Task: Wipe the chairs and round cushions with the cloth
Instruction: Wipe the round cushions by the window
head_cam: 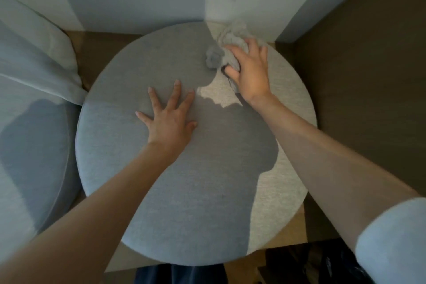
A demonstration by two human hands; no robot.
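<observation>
Cushions number two: one round grey cushion (184, 191) fills the middle, and a second cushion (30, 157) is cut off at nine o'clock; there is one cloth (228, 53), bunched at one o'clock on the middle cushion. The left hand (170, 117) lies flat near its centre, five fingers straight and spread, holding nothing. The right hand (251, 71) reaches to one o'clock, fingers curled over the cloth, pressing it down.

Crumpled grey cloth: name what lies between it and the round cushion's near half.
The right hand grips the crumpled grey cloth at the far right of the round grey fabric cushion. The left hand, flat with fingers spread, rests mid-cushion, on the path toward the near left. Nothing else visible lies there.
</observation>
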